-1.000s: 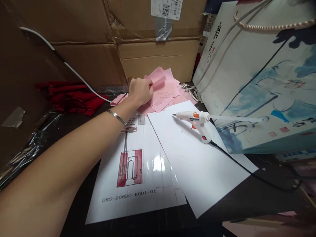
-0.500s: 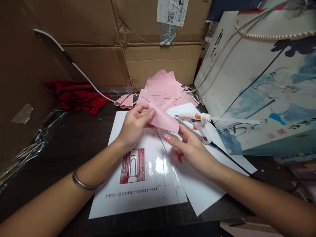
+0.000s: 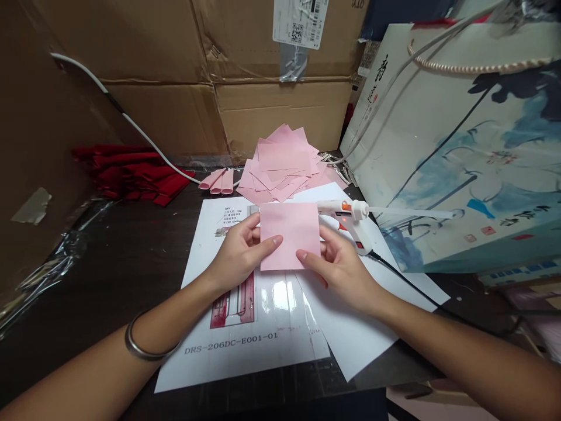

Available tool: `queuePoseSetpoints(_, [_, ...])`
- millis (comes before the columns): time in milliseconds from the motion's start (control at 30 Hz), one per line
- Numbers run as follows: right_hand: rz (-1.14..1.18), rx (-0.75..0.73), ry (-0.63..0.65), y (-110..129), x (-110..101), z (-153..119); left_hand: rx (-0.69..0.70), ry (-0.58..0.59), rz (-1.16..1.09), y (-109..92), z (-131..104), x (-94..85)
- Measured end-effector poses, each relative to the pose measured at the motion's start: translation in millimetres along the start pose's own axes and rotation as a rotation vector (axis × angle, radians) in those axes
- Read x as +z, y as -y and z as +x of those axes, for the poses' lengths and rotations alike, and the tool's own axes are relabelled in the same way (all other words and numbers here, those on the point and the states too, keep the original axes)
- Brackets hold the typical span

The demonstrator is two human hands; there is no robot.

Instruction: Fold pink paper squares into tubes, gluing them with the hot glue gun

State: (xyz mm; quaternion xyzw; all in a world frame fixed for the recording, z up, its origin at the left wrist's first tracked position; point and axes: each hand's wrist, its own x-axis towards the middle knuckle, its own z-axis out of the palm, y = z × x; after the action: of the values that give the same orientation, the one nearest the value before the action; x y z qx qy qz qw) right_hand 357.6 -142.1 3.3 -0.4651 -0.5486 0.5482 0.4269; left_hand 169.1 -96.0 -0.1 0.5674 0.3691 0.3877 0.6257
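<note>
A flat, nearly square pink sheet (image 3: 290, 231) is held up over the papers in the middle of the view. My left hand (image 3: 239, 251) grips its left edge, thumb on the front. My right hand (image 3: 339, 266) pinches its lower right side, thumb also in front. Behind the right hand lies a white glue gun (image 3: 362, 234) with a small red light and a clear glue stick (image 3: 412, 212) at its rear. The sheet covers the gun's nozzle. A pile of similar pink sheets (image 3: 284, 158) sits farther back, beside several rolled pink tubes (image 3: 217, 181).
White printed sheets (image 3: 289, 345) lie under my hands on the dark table (image 3: 144, 251). Folded red cloth pieces (image 3: 131, 175) are at the back left. Cardboard (image 3: 284, 114) walls the back; a large painted paper bag (image 3: 456, 152) stands right. Thin metal pieces (image 3: 346, 172) lie near the pile.
The pink sheet has turned from a tilted, curved position to flat and facing me, and is lower. Both hands now hold it by opposite sides. The view has shifted slightly.
</note>
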Motion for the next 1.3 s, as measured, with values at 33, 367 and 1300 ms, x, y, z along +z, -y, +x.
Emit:
queuePoseSetpoints(33, [-0.001,0.007,0.013,0.2,-0.9,-0.8,0.003,0.016,-0.002,0.6,-0.1,0.0])
queuePoseSetpoints(367, [0.027,-0.043,-0.013,-3.9,-6.7,2.1,0.022,0.015,0.047,0.6,-2.2,3.7])
queuePoseSetpoints(1300, [-1.261,-0.606,0.118,-18.2,-16.4,2.9,0.108,-0.085,0.816,9.4,11.9,10.0])
